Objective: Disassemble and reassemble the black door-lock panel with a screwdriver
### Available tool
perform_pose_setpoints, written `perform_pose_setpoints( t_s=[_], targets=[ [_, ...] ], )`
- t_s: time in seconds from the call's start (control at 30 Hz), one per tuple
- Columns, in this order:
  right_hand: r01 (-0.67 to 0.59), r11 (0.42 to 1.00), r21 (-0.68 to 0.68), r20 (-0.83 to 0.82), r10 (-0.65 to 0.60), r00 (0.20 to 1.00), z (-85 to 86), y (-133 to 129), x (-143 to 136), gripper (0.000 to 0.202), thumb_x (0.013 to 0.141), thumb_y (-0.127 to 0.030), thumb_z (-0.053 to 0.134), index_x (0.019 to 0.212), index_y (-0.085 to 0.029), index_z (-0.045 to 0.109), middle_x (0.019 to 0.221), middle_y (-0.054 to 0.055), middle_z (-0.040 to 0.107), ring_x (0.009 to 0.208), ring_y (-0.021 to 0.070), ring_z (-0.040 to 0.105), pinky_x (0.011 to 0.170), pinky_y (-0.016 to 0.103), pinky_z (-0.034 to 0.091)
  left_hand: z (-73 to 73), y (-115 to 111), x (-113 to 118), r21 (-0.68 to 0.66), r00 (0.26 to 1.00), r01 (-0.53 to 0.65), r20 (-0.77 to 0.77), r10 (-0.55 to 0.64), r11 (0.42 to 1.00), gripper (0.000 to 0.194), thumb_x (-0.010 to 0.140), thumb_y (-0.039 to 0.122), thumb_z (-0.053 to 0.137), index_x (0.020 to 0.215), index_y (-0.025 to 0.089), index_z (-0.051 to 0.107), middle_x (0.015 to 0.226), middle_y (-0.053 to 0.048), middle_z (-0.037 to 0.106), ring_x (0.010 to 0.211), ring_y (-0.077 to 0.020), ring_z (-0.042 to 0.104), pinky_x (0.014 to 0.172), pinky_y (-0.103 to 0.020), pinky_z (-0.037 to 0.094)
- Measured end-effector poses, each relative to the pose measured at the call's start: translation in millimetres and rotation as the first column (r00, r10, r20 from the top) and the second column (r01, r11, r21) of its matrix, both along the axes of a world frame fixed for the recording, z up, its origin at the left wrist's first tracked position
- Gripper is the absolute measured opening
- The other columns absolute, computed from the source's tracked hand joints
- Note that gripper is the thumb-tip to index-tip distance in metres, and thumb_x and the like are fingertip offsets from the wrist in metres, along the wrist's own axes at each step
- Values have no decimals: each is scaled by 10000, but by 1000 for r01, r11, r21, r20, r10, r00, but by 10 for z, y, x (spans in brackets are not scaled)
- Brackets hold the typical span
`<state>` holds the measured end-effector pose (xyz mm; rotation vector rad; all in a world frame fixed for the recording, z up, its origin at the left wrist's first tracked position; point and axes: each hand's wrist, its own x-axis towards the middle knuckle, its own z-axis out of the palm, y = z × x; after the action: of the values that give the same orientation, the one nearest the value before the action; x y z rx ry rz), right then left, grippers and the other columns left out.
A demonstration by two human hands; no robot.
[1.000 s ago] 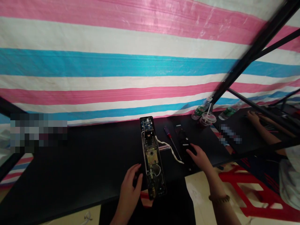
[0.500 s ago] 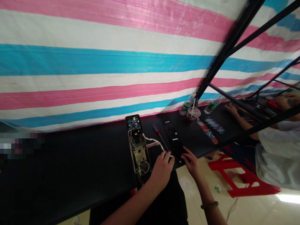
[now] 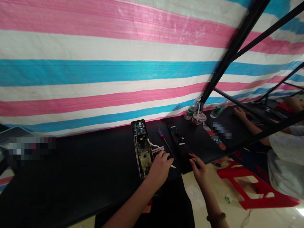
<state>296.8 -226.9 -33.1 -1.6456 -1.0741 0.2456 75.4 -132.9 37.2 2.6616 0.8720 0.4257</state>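
Note:
An opened long black device point(image 3: 143, 155) lies on the table, its circuit board, metal parts and thin wires exposed. From its side a white cable point(image 3: 154, 145) runs under the fingers of my left hand point(image 3: 161, 166), which are curled around it; the cable's loose end sticks out past them. My right hand point(image 3: 199, 167) is closed, thumb and fingers at the lower right edge of a long black cover panel point(image 3: 181, 143). Between device and panel lies a screwdriver point(image 3: 161, 134) with a purple and red handle.
A plastic bottle point(image 3: 190, 110) and a lidded cup with a straw point(image 3: 198, 118) stand at the back right, beside a black metal frame point(image 3: 219, 68). Another bottle point(image 3: 218, 110) lies beyond it. Farther right a person point(image 3: 282, 152) sits near a red stool point(image 3: 256, 190).
The view has shifted, so the whole scene sits slightly lower and to the right. Both hands stay close to the cable and the panel, with their fingers slightly rearranged.

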Motion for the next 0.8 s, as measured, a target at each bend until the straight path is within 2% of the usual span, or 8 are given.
perform_pose_setpoints(
  t_s=[0.2,0.33,0.4,0.47,0.57,0.63,0.7,0.8],
  targets=[
    [-4,996,-86,-188,-12,982,271,50,-202,358,846,-490,683,1005,-190,795,1024,109,791,949,270,722,843,375,561,-115,3,144,-52,975,137,-169,-144,989,196,920,114,563,961,152,751,972,-138,713,1105,-330,597,936,-522,473],
    [46,998,-46,-264,-56,963,578,49,-247,348,839,-500,691,883,-173,800,895,90,783,850,246,697,745,327,540,120,29,22,-111,993,114,-25,-118,987,204,960,204,576,1073,207,746,949,-80,708,973,-230,648,873,-373,526],
    [45,998,-37,-264,-53,963,738,3,-258,331,835,-490,700,845,-174,797,847,81,770,799,229,679,699,306,525,328,36,-146,-258,955,107,296,-26,960,245,974,212,565,1160,215,725,1006,-71,709,948,-179,665,862,-298,532],
    [32,999,-8,-249,-33,968,905,-82,-288,294,830,-463,716,805,-180,792,820,73,757,770,216,670,676,289,517,541,47,-340,-358,827,86,546,134,930,234,977,252,566,1131,228,739,1021,-65,718,940,-172,676,863,-289,538],
    [-36,996,76,-196,50,979,1203,-258,-403,203,837,-388,737,786,-195,777,831,66,749,773,206,682,675,269,524,780,103,-578,-530,593,-10,680,432,848,250,974,309,557,1095,182,735,840,-43,701,705,-139,657,643,-237,539],
    [-119,983,140,-151,140,979,1432,-369,-516,173,860,-343,730,761,-203,753,815,60,738,765,200,688,677,262,539,865,175,-673,-588,494,-53,687,533,807,249,956,315,571,1068,163,733,740,-15,664,586,-115,605,540,-209,496],
    [-229,945,236,-102,258,961,1663,-442,-629,191,892,-329,704,741,-212,717,770,49,718,731,191,683,653,257,549,906,256,-725,-589,488,-85,679,549,804,226,922,310,609,1022,163,749,714,-6,650,575,-113,595,528,-202,484],
    [-530,793,302,20,550,835,1957,-448,-754,195,941,-353,643,819,-216,711,734,52,709,651,181,673,583,254,556,952,340,-763,-575,547,-102,649,529,812,212,897,321,629,940,172,774,702,-12,644,599,-129,610,546,-212,497]
  ],
)
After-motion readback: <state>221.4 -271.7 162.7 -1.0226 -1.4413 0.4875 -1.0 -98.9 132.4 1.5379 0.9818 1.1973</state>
